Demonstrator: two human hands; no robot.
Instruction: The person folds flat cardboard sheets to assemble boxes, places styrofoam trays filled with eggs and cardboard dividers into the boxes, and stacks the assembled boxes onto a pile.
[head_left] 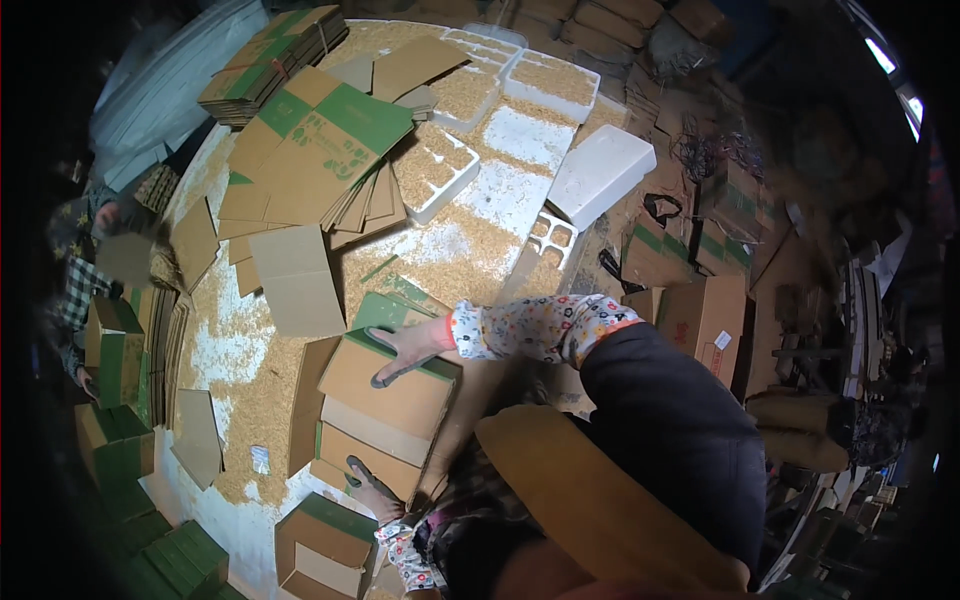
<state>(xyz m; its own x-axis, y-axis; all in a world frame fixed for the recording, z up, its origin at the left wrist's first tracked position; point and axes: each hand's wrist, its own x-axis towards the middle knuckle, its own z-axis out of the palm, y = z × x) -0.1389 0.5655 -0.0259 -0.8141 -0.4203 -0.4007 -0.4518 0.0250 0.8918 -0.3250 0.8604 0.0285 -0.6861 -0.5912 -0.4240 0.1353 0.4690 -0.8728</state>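
Observation:
A brown cardboard box (385,385) with green edges lies at the table's near edge, a paler strip of board between its two larger panels. My right hand (412,350) is laid on the far panel, thumb and fingers spread, near the green edge. Resting on the nearer panel by its left edge is my left hand (372,490), fingers apart; some of them are hard to make out. Dark coverings show on the fingers of both hands. Beside the left hand stands an open box (322,550) with green outer flaps.
Flattened cartons (310,150) are heaped at the far side, near a tied bundle (265,70). White foam trays (435,175) hold wood shavings, which also cover much of the white tabletop (240,355). Another person's hand (107,215) is at the far left. Boxes (705,325) stand right.

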